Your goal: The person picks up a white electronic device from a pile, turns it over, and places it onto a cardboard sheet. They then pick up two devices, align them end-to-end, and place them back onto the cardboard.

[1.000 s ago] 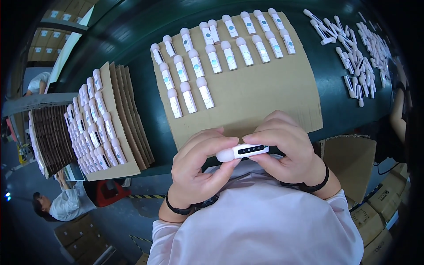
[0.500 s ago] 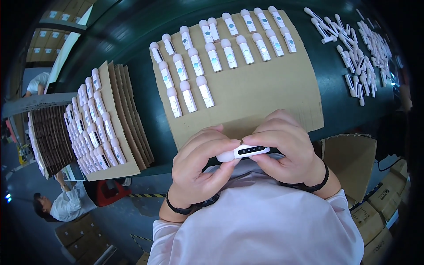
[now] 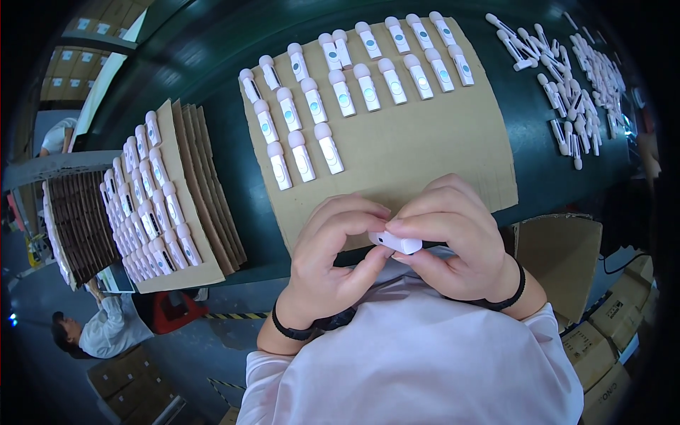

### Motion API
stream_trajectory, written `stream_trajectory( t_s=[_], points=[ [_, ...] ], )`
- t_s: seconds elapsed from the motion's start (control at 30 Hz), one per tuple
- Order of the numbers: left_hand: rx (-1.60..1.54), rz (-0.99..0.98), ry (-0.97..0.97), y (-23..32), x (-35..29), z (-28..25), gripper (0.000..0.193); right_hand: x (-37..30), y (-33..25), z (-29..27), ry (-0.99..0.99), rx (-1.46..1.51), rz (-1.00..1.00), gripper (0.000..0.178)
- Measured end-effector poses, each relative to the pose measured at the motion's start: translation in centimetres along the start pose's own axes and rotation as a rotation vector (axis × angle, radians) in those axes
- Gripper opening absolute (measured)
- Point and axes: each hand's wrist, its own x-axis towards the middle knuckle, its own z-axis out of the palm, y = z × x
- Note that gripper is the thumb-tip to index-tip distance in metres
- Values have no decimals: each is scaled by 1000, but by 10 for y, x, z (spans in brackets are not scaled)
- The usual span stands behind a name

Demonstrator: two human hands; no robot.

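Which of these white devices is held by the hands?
The white device held between left hand and right hand; the others lie on cardboard or the green table.

One bare stretch of cardboard sheet [image 3: 433, 142], passable, beyond the right fingers [image 3: 443, 221]; obstacles: rows of white wands [image 3: 328, 152] beyond the left fingers [image 3: 347, 222] and farther out, layered cardboard stack [image 3: 205, 202] well leftward.
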Motion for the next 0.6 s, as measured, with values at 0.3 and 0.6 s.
stream_trajectory(
  t_s=[0.3, 0.6],
  points=[
    [113, -53, 14, -13, -12, -17, 26, 5, 15, 16, -97, 13, 30, 28],
    [252, -158, 274, -39, -29, -51, 22, 30, 38, 20, -142, -262, 104, 25]
  ],
)
